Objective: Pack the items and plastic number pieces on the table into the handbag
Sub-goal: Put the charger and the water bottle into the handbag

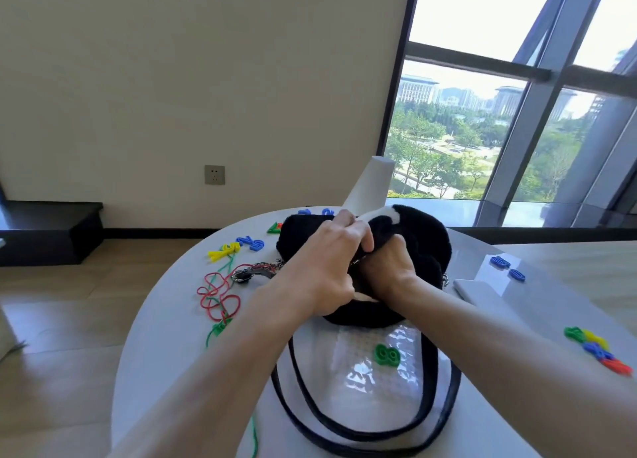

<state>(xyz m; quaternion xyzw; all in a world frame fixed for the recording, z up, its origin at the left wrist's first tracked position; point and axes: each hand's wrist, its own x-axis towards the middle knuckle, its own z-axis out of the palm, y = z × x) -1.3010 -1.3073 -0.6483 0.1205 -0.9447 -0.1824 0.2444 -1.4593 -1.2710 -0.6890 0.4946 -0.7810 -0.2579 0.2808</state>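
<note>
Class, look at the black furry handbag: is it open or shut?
Open. The left grip pulls up the zipped edge of the handbag, and the right grip reaches into the gap; the contents are hidden.

Cream wall (pixel 172 78), wall socket (pixel 214 174), wood floor (pixel 69 285), sunlit window (pixel 482 130)

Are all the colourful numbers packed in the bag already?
No, blue number pieces, yellow ones and a mixed pile lie out on the white table.
</note>
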